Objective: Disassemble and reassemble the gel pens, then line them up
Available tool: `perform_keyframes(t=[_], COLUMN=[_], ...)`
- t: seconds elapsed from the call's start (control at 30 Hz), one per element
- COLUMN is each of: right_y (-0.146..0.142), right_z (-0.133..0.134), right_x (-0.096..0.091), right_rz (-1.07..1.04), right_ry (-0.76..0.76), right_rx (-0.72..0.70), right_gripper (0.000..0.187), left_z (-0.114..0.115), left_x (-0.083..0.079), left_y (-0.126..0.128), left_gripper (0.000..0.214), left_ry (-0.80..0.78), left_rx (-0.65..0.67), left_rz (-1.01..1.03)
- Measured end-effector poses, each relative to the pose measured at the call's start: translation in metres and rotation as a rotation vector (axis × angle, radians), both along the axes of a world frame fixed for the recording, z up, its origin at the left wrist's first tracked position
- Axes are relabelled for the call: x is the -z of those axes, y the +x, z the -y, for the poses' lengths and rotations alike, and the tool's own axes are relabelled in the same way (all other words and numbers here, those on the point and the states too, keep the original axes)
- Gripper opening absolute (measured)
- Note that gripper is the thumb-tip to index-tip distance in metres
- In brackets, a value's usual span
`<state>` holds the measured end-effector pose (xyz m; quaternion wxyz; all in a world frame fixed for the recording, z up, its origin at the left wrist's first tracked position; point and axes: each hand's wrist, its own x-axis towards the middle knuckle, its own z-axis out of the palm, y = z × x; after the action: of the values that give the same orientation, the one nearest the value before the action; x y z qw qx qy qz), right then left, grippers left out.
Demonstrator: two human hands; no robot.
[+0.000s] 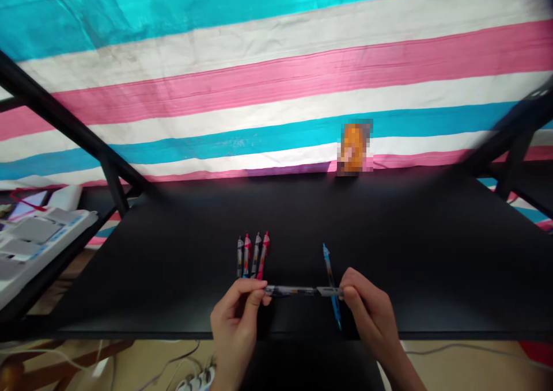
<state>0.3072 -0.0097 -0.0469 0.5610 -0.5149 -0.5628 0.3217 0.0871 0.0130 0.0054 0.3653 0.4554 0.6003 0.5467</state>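
So, left edge: white power strip (47,238) loaded with plugs, off the side of the table. Just right of it, a slanted black frame bar (71,112). Behind everything, a striped tarp (276,86) in blue, white and pink; in front of it, the black tabletop (194,212).

Left of centre, four click pens in a row, clips at the far end: black pen (240,257), red pen (247,255), second black pen (256,254), second red pen (264,255). The right two lean rightward. Left hand (239,310) sits just near of them, thumb and fingers pinched on the left end of a clear-barrel pen (291,291). That pen is level, over the near part of the tabletop; its right end meets a flat grey piece (329,292) with a slanted end. Can't tell exactly what the piece is.

Blue click pen (328,265) lies slanted, far end leaning left; the grey piece crosses in front of it. Pixelated orange item (353,148) at the far edge, right of centre. Right hand (374,307) is curled, gripping the grey piece's right end.
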Motion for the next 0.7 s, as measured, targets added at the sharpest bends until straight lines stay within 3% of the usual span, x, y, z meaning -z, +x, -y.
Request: perform_keyframes(t=[0.13, 0.4, 0.47, 0.6, 0.7], right_y=[0.002, 0.001, 0.000, 0.000, 0.000], right_z=[-0.002, -0.001, -0.001, 0.000, 0.001], right_x=[-0.001, 0.003, -0.001, -0.006, -0.001], right_rz=[0.018, 0.048, 0.058, 0.063, 0.057], right_ry=[0.021, 0.018, 0.005, -0.014, -0.004], right_rx=[-0.034, 0.054, 0.044, -0.009, -0.007], right_gripper=[0.056, 0.010, 0.012, 0.034, 0.018], left_z=[0.001, -0.006, -0.006, -0.004, -0.004], left_x=[-0.002, 0.000, 0.001, 0.002, 0.004], left_y=[0.003, -0.004, -0.005, -0.005, -0.005], left_gripper=[0.008, 0.011, 0.012, 0.009, 0.010], left_ry=[0.014, -0.023, -0.024, -0.031, -0.022], left_rx=[-0.004, -0.074, -0.058, -0.052, -0.047], left_rz=[0.002, 0.045, 0.026, 0.031, 0.034])
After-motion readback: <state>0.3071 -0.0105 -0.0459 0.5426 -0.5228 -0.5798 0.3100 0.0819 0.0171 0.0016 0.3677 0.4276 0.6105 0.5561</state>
